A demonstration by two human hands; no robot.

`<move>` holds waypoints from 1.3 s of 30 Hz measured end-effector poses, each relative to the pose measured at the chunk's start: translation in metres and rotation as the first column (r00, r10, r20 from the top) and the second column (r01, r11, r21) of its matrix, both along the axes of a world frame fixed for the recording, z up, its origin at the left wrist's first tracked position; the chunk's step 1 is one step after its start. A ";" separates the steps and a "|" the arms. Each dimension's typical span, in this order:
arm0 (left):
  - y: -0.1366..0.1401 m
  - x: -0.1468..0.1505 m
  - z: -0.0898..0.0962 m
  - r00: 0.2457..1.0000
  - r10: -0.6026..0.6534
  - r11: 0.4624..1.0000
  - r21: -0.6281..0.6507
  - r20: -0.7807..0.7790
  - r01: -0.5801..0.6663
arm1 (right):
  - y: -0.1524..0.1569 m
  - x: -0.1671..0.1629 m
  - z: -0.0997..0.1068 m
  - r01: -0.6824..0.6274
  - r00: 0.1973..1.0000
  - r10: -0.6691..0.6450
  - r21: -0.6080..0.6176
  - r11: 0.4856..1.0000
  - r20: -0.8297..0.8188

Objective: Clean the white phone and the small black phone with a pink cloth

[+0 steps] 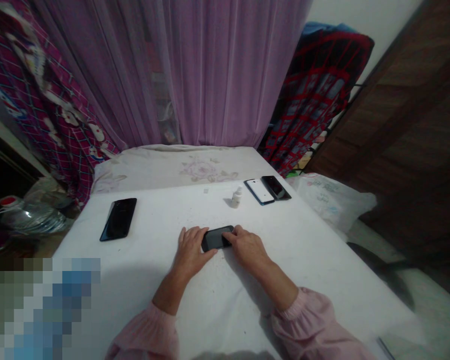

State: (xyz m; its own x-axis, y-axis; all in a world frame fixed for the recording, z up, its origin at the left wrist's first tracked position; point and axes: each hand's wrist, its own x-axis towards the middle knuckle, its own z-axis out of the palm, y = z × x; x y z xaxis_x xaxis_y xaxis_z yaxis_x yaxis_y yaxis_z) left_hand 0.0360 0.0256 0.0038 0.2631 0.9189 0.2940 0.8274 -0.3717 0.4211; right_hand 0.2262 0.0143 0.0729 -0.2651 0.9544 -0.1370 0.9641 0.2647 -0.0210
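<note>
A small dark smartphone [216, 239] lies on the white-covered table in front of me, screen up. My left hand [190, 251] is closed around its left end, thumb along the near edge and fingers at the far edge. My right hand [249, 247] grips the right end with curled fingers, and one digit rests on the screen. Just beyond the phone stands a small white bottle [236, 197]. A larger black phone [119, 219] lies off to the left. At the far right, a white-backed phone [260, 191] and a dark phone [276, 187] lie side by side.
A tiny pale square [206, 191] sits past the phone on the white table cover [146, 280]. Purple curtains [225, 75] hang behind the table. A plastic bag [326, 197] is beyond the right edge, and a large water bottle [33, 215] stands beyond the left.
</note>
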 end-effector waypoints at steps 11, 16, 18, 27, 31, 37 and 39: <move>0.000 0.001 0.006 1.000 0.002 0.999 -0.044 0.015 -0.002 | 0.000 -0.003 0.004 -0.026 1.000 0.026 0.001 1.000 0.010; -0.001 0.000 0.005 1.000 -0.003 0.999 -0.041 0.004 0.003 | 0.000 0.001 0.001 -0.006 0.998 0.007 0.013 1.000 -0.060; -0.002 -0.001 0.003 1.000 -0.016 0.999 -0.032 -0.005 0.015 | 0.005 0.007 -0.003 0.049 0.988 -0.042 0.044 0.998 -0.151; -0.003 -0.014 -0.001 1.000 -0.010 0.999 -0.050 -0.015 0.009 | 0.023 0.019 -0.030 0.277 0.854 -0.165 0.163 0.947 -0.493; -0.004 -0.014 0.001 1.000 -0.015 0.998 -0.053 -0.017 0.014 | 0.023 0.009 -0.027 0.223 0.883 -0.136 0.146 0.964 -0.450; -0.004 -0.012 0.003 1.000 -0.009 0.999 -0.046 -0.011 0.008 | 0.023 -0.017 -0.021 0.100 0.920 -0.039 0.139 0.985 -0.390; -0.004 -0.011 0.004 1.000 -0.008 0.999 -0.051 -0.011 0.007 | 0.022 -0.029 -0.022 0.048 0.922 0.012 0.147 0.988 -0.388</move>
State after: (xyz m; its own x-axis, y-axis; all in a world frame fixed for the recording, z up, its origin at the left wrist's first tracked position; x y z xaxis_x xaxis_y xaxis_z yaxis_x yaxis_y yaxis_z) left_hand 0.0246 0.0213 0.0073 0.2729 0.9307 0.2437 0.8294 -0.3560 0.4306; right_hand 0.1975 0.0358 0.0512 -0.2509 0.9608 0.1182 0.8933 0.2768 -0.3540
